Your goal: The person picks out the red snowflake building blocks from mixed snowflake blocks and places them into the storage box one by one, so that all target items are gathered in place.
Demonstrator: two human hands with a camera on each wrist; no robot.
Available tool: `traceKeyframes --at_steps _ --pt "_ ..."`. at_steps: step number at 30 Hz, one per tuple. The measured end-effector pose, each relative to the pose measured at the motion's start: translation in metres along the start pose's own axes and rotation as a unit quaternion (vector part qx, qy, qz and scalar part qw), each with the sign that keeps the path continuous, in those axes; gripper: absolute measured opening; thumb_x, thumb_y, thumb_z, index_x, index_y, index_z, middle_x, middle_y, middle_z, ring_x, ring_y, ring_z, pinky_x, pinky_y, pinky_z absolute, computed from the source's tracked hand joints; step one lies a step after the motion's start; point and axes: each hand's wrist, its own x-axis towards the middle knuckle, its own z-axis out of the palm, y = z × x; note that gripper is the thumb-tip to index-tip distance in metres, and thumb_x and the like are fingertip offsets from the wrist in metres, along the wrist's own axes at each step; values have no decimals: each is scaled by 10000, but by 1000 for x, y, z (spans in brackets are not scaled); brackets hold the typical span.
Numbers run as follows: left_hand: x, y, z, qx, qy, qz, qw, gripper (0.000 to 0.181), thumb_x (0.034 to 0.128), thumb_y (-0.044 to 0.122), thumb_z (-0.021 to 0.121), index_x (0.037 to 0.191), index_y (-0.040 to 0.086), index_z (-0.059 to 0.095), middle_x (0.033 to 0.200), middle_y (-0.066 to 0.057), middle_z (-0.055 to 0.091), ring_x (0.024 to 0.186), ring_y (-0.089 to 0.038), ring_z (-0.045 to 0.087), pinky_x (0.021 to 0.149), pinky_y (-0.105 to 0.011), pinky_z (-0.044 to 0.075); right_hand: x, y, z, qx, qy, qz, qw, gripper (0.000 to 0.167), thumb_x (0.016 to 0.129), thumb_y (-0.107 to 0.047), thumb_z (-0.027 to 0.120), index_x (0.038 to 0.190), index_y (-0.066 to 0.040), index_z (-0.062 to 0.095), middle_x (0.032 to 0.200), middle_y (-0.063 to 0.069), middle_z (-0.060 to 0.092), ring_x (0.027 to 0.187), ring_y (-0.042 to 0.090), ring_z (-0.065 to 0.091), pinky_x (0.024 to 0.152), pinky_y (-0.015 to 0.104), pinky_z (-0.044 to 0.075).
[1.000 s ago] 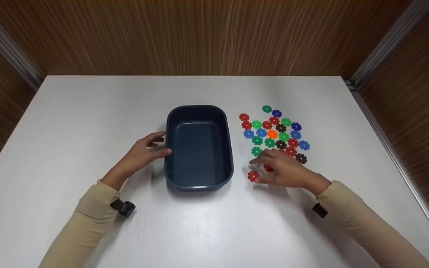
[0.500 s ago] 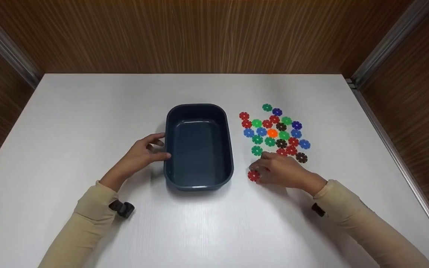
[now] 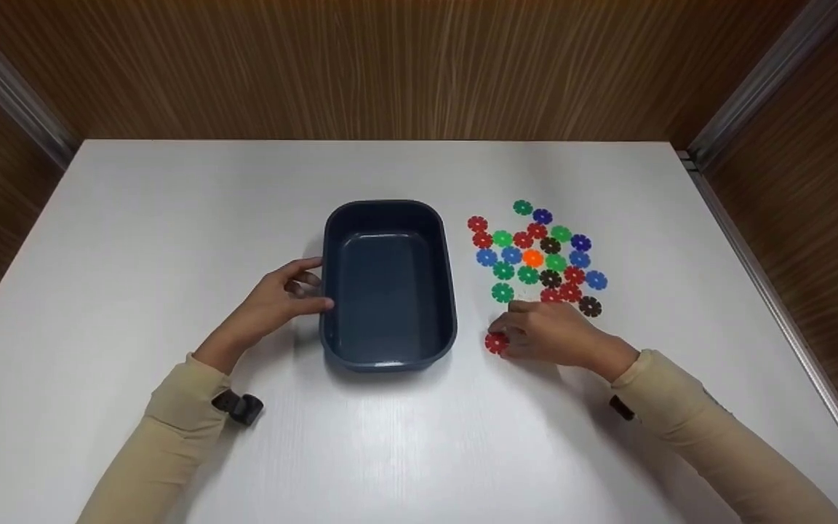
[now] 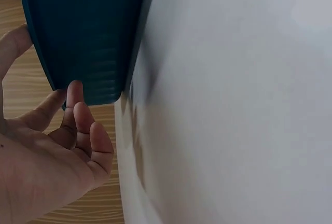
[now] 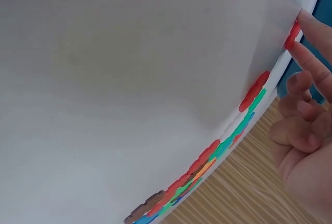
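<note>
In the head view a dark blue rectangular plastic tub [image 3: 390, 298] stands mid-table. My left hand [image 3: 271, 300] holds its left side, thumb at the rim and index finger against the outer wall; the left wrist view shows the other fingers bent beside the tub [image 4: 85, 37]. On the right, my right hand [image 3: 553, 331] pinches a red flower-shaped plastic disc [image 3: 496, 343] that lies on the table. In the right wrist view, thumb and index finger sit at opposite edges of this red disc [image 5: 293, 35]. Another red disc [image 5: 254, 91] lies close by, covered by the hand in the head view.
Several more flower-shaped discs lie flat beyond my right hand, among them an orange disc [image 3: 532, 258], a dark brown disc [image 3: 590, 306] and a green disc [image 3: 503, 292]. The white table [image 3: 193, 204] meets a wood-grain panel [image 3: 375, 73] at the back.
My right hand has drawn its fingers in around the red disc, which stays in place. My left hand remains at the tub's side. The head view has tilted slightly.
</note>
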Motion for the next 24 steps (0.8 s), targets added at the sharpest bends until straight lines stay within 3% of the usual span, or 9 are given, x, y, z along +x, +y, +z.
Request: traceKeyframes --at_steps 6,14,20,24 --pt "0 -1 -1 -79 -70 -16 9999 712 842 193 738 1462 101 401 1205 -125 516 986 -181 442 836 -281 395 0 0 1 -159 113 -126 9997 311 787 -237 790 1086 -172 734 938 -7 693 770 129 640 638 215 529" --pt "0 0 -2 -12 -179 -46 9998 736 848 222 734 1479 109 372 1249 -135 509 1025 -190 457 853 -292 413 4 -6 -15 415 325 309 9981 320 803 -265 783 1106 -181 722 924 -7 684 718 107 545 598 201 466" --pt "0 -1 -3 -62 -181 -68 9998 735 844 210 738 1475 104 377 1244 -131 504 1020 -188 450 848 -290 410 14 -19 -31 738 765 269 9940 331 826 -284 765 1129 -169 702 878 14 643 778 146 529 642 226 463" --pt "2 -1 -3 -168 -157 -31 9997 729 837 182 743 1465 83 388 1206 -112 498 991 -179 434 836 -260 401 23 -29 -37 1062 822 329 9904 336 835 -273 758 1145 -163 691 833 36 591 769 173 513 647 242 439"
